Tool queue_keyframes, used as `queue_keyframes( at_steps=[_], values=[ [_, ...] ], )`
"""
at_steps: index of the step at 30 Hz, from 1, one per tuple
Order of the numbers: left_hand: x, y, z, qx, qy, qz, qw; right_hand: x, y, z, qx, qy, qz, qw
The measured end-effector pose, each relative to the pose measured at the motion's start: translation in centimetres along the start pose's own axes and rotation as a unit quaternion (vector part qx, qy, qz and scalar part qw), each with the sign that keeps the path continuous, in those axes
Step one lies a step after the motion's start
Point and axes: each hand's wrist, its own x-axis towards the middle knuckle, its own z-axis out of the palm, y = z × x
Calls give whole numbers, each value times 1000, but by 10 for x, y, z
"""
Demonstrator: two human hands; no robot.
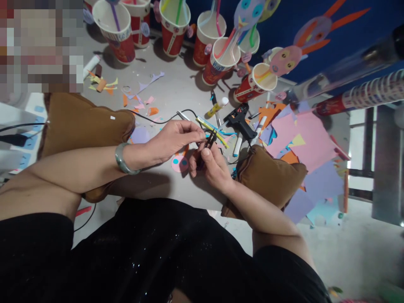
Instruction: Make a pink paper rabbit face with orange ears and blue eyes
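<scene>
My left hand [172, 139] is closed in a pinch, its thumb and forefinger meeting close to the blades; whatever lies between them is too small to make out. In my right hand [216, 166] is a small pair of dark scissors [211, 141], blade tips pointing up and away from me. Below my hands, a pink paper disc with blue eyes [179, 163] lies on the grey table [186, 189]. Just beyond my right hand rests a black glue gun [242, 122]. Between it and my hands are a yellow straw [212, 129] and a glue stick [217, 107].
Several red-and-white paper cups [172, 35] with straws line the back. Brown cushions [85, 124] lie under or beside both forearms. Coloured paper sheets [315, 143] and stacked cups [362, 94] occupy the right. Paper scraps [148, 101] and a black cord [158, 122] spread across the table.
</scene>
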Motion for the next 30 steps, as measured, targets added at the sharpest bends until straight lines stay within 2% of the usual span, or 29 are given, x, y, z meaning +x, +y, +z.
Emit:
queue_keyframes(
  at_steps=[11, 20, 25, 30],
  values=[
    [-4, 0, 2, -17, -2, -18, 1000, 1, 3, -1, 11, -2, 13, 1000],
    [-8, 0, 4, -19, -27, -33, 999, 2, -1, -1, 8, 1, 19, 1000],
    [-7, 0, 4, -19, -8, -32, 999, 2, 1, -1, 10, -4, 15, 1000],
    [-6, 1, 4, -41, -40, -55, 997, 2, 3, -1, 4, 4, 21, 1000]
  ],
)
